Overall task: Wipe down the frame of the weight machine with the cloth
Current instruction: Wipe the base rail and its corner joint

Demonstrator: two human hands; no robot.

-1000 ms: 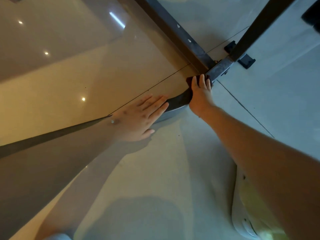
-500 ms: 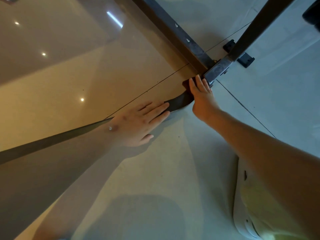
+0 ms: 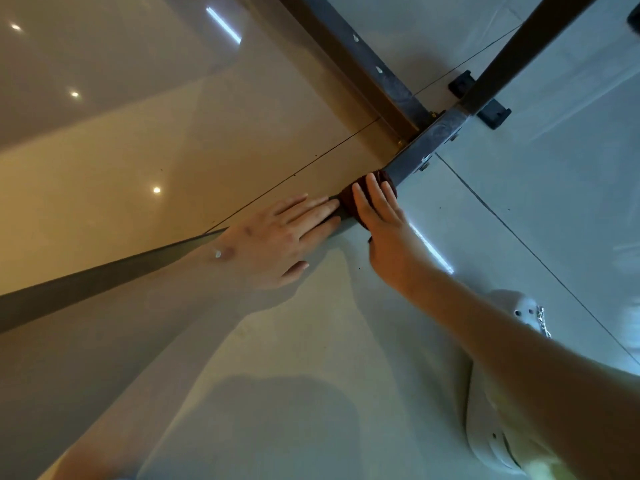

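Frame (image 3: 86,289) of the weight machine, seen from above on a glossy tiled floor (image 3: 138,150): a dark bar runs from the lower left edge up to a bolted metal junction, where two further bars leave and are cut off at the top edge. The left hand (image 3: 277,237) lies flat, fingers straight and together, holding nothing; its fingertips rest over the bar and hide that stretch. The left forearm is pale and hard to separate from the floor. Just beside those fingertips, a dark red cloth (image 3: 348,202) sits on the bar. The right hand (image 3: 384,220) presses it down with extended fingers and covers most of it; its thumb is out of sight. Two black foot pads (image 3: 491,114) lie beyond the junction. White perforated shoes (image 3: 519,310) show partly behind the right forearm. A second earlier, bare bar separated the hands; that gap has closed.
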